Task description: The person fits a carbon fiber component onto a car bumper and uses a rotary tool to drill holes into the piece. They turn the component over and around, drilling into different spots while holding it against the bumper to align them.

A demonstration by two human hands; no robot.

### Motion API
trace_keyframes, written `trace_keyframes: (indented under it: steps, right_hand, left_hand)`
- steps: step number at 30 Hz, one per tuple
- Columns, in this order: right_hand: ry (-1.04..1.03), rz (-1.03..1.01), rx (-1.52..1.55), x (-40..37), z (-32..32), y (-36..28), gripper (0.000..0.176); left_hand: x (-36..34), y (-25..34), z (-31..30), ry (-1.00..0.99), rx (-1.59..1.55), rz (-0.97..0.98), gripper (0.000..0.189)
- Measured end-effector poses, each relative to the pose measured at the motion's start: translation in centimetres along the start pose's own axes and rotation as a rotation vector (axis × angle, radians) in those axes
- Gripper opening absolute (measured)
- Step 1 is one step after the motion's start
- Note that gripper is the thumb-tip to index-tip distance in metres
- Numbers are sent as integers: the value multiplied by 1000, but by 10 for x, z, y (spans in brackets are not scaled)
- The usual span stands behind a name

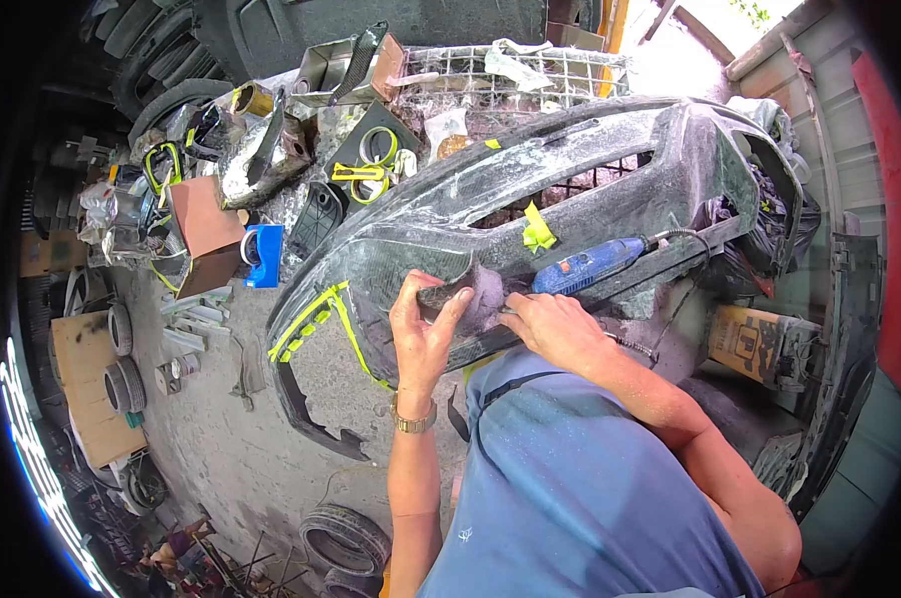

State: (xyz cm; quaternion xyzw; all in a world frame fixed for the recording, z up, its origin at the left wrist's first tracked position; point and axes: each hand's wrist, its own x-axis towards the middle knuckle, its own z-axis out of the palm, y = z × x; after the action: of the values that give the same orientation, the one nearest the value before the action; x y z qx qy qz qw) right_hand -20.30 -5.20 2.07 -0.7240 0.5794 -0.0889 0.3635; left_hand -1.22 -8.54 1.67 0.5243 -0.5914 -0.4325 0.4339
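Note:
A dark, curled sheet that looks like sandpaper (486,295), with a paler grey face to the right, is between my hands. My left hand (425,317), a watch on its wrist, grips the left end between thumb and fingers. At the right edge of the sheet, the fingertips of my right hand (555,324) are pinched together. Beneath both hands lies a dusty black car bumper (400,244) with yellow-green tape (343,324) at its left end. Just beyond my right hand, a blue rotary tool (590,265) rests on the bumper.
Tape rolls (378,147), a blue tape dispenser (263,256) and an open cardboard box (207,229) sit at the upper left. A wire rack (450,80) stands behind the bumper. Tyres (346,538) lie on the floor. At the right is another cardboard box (749,344).

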Motion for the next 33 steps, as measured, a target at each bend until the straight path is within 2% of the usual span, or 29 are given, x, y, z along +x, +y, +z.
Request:
trace_keyframes:
  steps: [4, 12, 20, 28, 31, 33]
  right_hand:
    - [32, 12, -6, -2, -3, 4, 28]
    - [89, -8, -28, -3, 0, 6, 25]
    - [0, 62, -77, 2, 0, 1, 26]
    - [25, 81, -43, -1, 3, 0, 27]
    - [-6, 68, 88, -5, -3, 5, 30]
    - [53, 93, 67, -8, -3, 10, 32]
  left_hand:
    - [1, 2, 0, 6, 37, 35, 22]
    - [-1, -3, -1, -10, -20, -35, 21]
    - [-2, 4, 2, 7, -28, -14, 26]
    - [-4, 2, 0, 2, 19, -29, 26]
    - [-6, 3, -2, 24, -29, -45, 25]
    - [-10, -3, -7, 41, 18, -31, 24]
